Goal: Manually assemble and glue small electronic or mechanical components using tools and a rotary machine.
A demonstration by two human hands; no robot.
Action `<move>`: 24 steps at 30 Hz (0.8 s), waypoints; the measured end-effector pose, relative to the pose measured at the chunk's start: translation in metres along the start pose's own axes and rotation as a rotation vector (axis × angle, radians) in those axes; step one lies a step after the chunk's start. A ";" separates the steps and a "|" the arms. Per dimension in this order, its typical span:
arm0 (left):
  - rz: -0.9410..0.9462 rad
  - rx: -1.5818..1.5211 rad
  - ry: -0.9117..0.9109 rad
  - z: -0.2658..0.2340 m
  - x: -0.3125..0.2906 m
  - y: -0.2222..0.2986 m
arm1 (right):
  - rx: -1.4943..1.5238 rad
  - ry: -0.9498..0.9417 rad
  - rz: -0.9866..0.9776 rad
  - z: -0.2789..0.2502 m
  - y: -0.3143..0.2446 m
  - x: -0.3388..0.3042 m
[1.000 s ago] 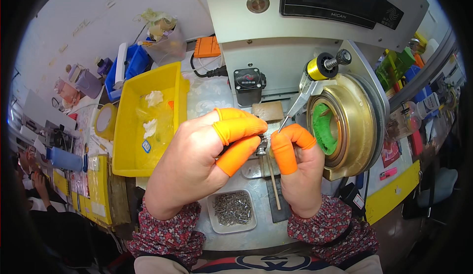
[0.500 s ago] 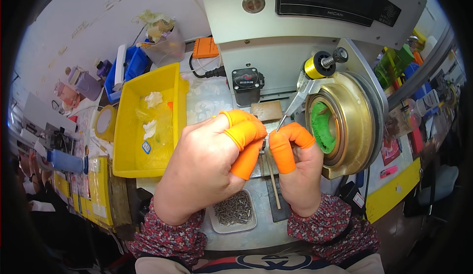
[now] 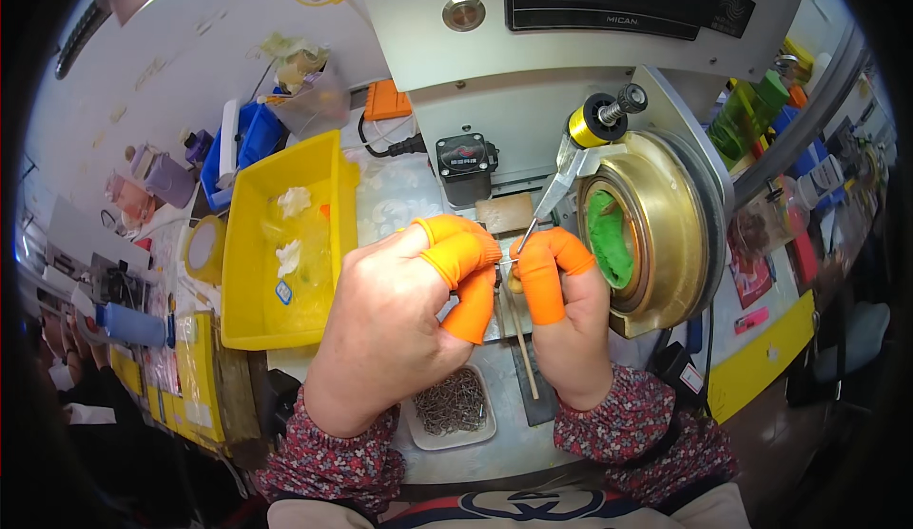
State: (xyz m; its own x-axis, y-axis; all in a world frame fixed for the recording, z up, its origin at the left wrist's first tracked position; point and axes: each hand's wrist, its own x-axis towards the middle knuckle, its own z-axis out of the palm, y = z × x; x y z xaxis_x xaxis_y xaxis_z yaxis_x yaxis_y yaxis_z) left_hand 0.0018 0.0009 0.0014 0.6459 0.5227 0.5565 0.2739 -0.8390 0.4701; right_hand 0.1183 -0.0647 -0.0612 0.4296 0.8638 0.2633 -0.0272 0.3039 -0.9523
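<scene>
My left hand and my right hand meet in front of a grey machine, fingertips in orange rubber cots. Between the left thumb and forefinger sits a tiny metal part, too small to make out. My right hand grips metal tweezers whose tips point at that part. A thin wooden stick runs down under the right hand. Just below my hands stands a small white tray of tiny metal pieces.
A brass ring with a green centre sits on the machine's right, a yellow spool above it. A yellow bin with scraps stands left, a blue box behind it. Bottles and coloured items crowd the right shelf.
My hands have shifted slightly toward each other, the left fingertips closing on the small part at the tweezers' tips. Otherwise the scene is the same.
</scene>
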 end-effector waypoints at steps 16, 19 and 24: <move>0.025 0.105 0.005 0.000 0.000 0.005 | 0.004 0.006 -0.038 0.003 0.000 0.001; 0.031 0.106 0.002 0.000 0.001 0.005 | -0.024 0.026 -0.073 0.004 -0.001 0.001; 0.044 0.092 -0.004 0.001 -0.001 0.002 | -0.029 -0.016 -0.054 0.000 0.001 -0.001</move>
State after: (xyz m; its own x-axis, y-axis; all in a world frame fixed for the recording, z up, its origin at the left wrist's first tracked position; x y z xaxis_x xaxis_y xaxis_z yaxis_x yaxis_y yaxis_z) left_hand 0.0022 -0.0015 0.0015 0.6613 0.4848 0.5724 0.3094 -0.8715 0.3805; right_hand 0.1174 -0.0652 -0.0629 0.4152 0.8528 0.3166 0.0217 0.3386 -0.9407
